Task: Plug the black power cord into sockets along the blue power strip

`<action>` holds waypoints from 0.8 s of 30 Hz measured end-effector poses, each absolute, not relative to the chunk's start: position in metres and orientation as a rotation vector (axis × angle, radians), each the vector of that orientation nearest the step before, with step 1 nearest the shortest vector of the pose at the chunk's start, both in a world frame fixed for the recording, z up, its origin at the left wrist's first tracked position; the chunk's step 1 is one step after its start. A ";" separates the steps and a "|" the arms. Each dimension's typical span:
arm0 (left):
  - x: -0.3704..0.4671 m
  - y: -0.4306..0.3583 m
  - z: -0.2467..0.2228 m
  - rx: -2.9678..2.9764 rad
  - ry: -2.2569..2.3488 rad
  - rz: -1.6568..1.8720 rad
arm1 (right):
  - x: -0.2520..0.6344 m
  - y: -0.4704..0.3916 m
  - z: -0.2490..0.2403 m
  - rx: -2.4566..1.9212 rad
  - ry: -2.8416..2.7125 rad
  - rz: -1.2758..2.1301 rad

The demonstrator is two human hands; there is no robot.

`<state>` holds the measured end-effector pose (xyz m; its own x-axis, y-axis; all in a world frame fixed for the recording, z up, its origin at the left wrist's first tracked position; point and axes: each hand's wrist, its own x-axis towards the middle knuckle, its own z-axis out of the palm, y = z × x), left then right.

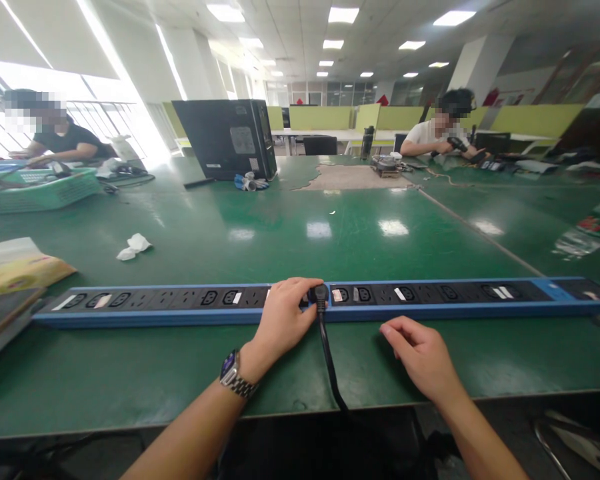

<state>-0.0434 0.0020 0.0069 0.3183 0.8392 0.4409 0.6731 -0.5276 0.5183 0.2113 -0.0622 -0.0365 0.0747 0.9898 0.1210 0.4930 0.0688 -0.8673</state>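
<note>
A long blue power strip [170, 319] with black socket panels lies across the front of the green table. My left hand [286, 310], a watch at its wrist, rests over the strip's middle. Its thumb and forefinger close around a black power plug [321, 293] at the strip. How deep the plug sits in a socket cannot be told. From the plug a black cord [330, 367] runs down over the table's front edge. My right hand [417, 347] is just in front of the strip, right of the cord, its fingers curled together with nothing visible in them.
Further back stand a black computer tower [225, 140] and work gloves [251, 181]. Crumpled tissue [135, 245] and a yellow package [40, 267] lie left. A green basket [45, 190] is at the far left, a plastic bottle [593, 227] right. Two people sit across the table.
</note>
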 end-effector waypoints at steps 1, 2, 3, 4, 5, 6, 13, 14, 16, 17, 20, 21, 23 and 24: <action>-0.043 0.001 0.008 2.289 1.338 1.094 | 0.211 -0.062 -0.036 -1.534 -1.524 0.779; -0.042 -0.001 0.009 2.244 1.293 1.181 | 0.210 -0.062 -0.035 -1.527 -1.505 0.795; -0.040 -0.005 0.011 2.221 1.245 1.260 | 0.208 -0.063 -0.033 -1.514 -1.468 0.816; -0.037 -0.009 0.013 2.226 1.200 1.313 | 0.205 -0.065 -0.031 -1.497 -1.412 0.845; -0.033 -0.013 0.015 2.264 1.157 1.332 | 0.201 -0.067 -0.028 -1.475 -1.350 0.878; -0.028 -0.019 0.016 2.333 1.115 1.315 | 0.196 -0.071 -0.024 -1.452 -1.298 0.914; 0.005 -0.039 0.006 2.669 0.858 1.091 | 0.174 -0.095 0.002 -1.583 -1.625 0.780; 0.004 -0.037 0.005 2.663 0.855 1.096 | 0.179 -0.092 0.005 -1.621 -1.642 0.732; -0.002 -0.028 0.006 2.644 0.936 1.122 | 0.194 -0.081 0.011 -1.685 -1.609 0.661; -0.006 -0.022 0.007 2.640 1.026 1.125 | 0.204 -0.073 0.015 -1.718 -1.586 0.622; -0.020 -0.004 0.007 2.635 1.402 1.018 | 0.227 -0.042 0.025 -1.775 -1.608 0.484; -0.022 0.000 0.006 2.635 1.498 0.947 | 0.232 -0.032 0.029 -1.769 -1.655 0.476; -0.025 0.005 0.004 2.644 1.583 0.818 | 0.234 -0.017 0.035 -1.747 -1.758 0.497; -0.025 0.006 0.002 2.650 1.588 0.780 | 0.232 -0.012 0.037 -1.748 -1.806 0.502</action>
<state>-0.0251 0.0063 0.0022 0.3839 0.8176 0.4293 0.8394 -0.5027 0.2068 0.2322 -0.0120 0.0373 0.0172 0.9901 0.1396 0.7761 0.0748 -0.6262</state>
